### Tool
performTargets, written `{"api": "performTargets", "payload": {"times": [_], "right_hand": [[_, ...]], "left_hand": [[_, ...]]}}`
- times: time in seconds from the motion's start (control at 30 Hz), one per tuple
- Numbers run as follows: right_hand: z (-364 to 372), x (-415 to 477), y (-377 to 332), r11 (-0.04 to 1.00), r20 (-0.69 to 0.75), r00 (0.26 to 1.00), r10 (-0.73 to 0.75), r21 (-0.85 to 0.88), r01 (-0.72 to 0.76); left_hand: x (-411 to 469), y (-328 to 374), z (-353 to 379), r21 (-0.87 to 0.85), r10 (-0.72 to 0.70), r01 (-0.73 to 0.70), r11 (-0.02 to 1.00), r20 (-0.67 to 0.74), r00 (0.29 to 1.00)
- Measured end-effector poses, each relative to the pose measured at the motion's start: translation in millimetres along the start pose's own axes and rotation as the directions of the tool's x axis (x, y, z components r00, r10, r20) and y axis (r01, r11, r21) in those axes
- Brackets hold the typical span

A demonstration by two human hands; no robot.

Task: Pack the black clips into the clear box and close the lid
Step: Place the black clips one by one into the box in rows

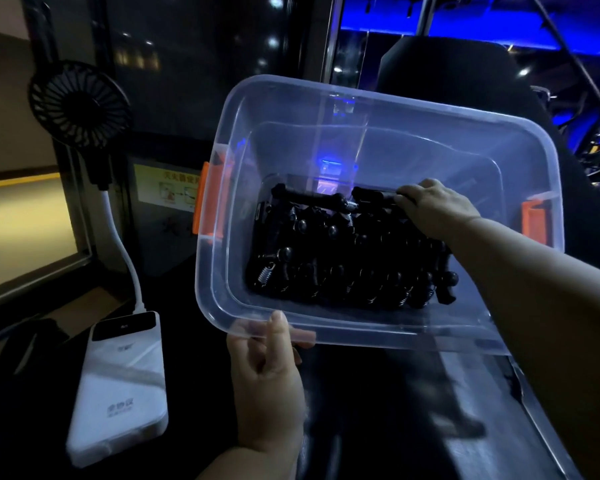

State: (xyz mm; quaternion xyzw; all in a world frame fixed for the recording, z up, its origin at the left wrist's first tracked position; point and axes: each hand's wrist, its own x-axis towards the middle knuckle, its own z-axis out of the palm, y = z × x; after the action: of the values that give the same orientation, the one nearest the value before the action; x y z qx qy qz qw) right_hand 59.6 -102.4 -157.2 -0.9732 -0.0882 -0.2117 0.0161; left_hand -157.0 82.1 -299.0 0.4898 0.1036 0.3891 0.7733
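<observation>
My left hand (267, 368) grips the clear box (361, 95) by its near rim, right hand (433, 209) pinches a black clip (371, 197) lying left-right atop the pile (343, 265), frame ctr.

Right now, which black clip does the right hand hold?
The top clip, crosswise at the pile's far edge: the right hand grips its end; others lie packed beneath.

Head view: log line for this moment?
phase: packing | left hand: holds clear box by near rim | right hand: pinches black clip atop clip pile | state: box uncovered
</observation>
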Motion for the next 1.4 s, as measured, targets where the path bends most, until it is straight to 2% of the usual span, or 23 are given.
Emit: {"api": "performTargets", "payload": {"times": [0.1,0.23,0.4,0.57,0.8,0.93,1.07,1.23,1.4], "right_hand": [[1,-2,-2,0.998,0.003,0.998,0.062,-0.009,-0.062],[-1,-17,-6,0.991,-0.096,0.988,0.117,0.080,-0.110],[-9,-43,-11,0.983,-0.143,0.978,0.149,0.131,-0.130],[-26,-93,-4,0.980,-0.178,0.978,0.108,0.182,-0.076],[-17,-178,29,0.989,-0.271,0.962,-0.026,0.131,0.063],[-13,-223,41,0.977,-0.321,0.947,-0.005,0.199,0.072],[-13,-248,70,0.945,-0.220,0.961,0.170,0.312,-0.096],[-9,-266,120,0.891,-0.062,0.904,0.423,0.209,-0.402],[-8,-273,158,0.839,-0.033,0.840,0.541,0.085,-0.537]], "left_hand": [[1,0,1,-0.003,0.009,-0.009,1.000,-0.003,1.000],[2,1,2,-0.009,0.033,-0.033,0.999,0.011,0.999],[4,-1,1,0.007,0.050,-0.050,0.999,0.024,0.998],[6,-3,2,0.003,0.077,-0.077,0.997,0.026,0.997],[8,-5,1,0.032,0.105,-0.107,0.994,0.046,0.993],[6,-4,0,0.039,0.090,-0.092,0.995,0.048,0.995],[5,-3,0,0.045,0.096,-0.099,0.994,0.052,0.994],[3,-2,0,0.045,0.087,-0.089,0.995,0.044,0.995],[2,-1,1,0.062,0.101,-0.104,0.993,0.040,0.994]]}}
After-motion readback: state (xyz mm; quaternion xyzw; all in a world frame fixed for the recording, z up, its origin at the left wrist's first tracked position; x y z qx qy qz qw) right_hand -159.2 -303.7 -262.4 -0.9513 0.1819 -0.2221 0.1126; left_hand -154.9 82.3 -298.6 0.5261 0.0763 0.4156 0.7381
